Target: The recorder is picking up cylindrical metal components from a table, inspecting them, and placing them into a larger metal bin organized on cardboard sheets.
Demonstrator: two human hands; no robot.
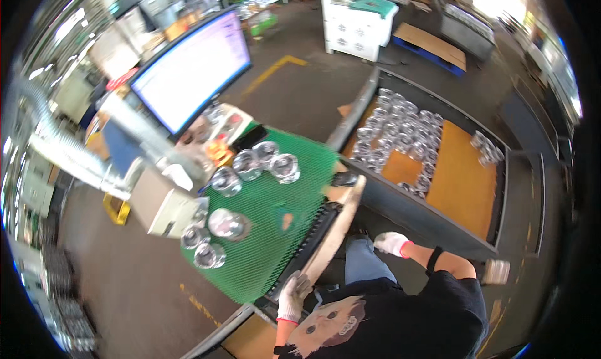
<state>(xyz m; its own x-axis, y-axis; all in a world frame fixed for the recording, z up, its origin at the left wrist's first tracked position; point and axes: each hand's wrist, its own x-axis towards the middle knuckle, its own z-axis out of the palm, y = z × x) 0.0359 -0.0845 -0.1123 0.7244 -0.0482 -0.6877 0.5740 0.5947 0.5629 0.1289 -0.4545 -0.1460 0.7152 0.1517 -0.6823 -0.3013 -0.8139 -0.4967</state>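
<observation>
White work gloves cover both hands. My left hand rests at the near end of a pale wooden board, beside a black keyboard, its fingers laid along the edge. Nothing shows in it. My right hand hangs above my thigh, apart from the table, with fingers loosely curled and nothing visible in them. Several clear glass vessels stand on the green mesh mat. One glass near the mat's left side looks cloudier. A dark mouse sits at the board's far end.
A lit monitor stands behind the mat, near a black phone-like object. To the right, a grey-walled bin holds many clear glasses on brown board. A cardboard box and flexible duct are at left.
</observation>
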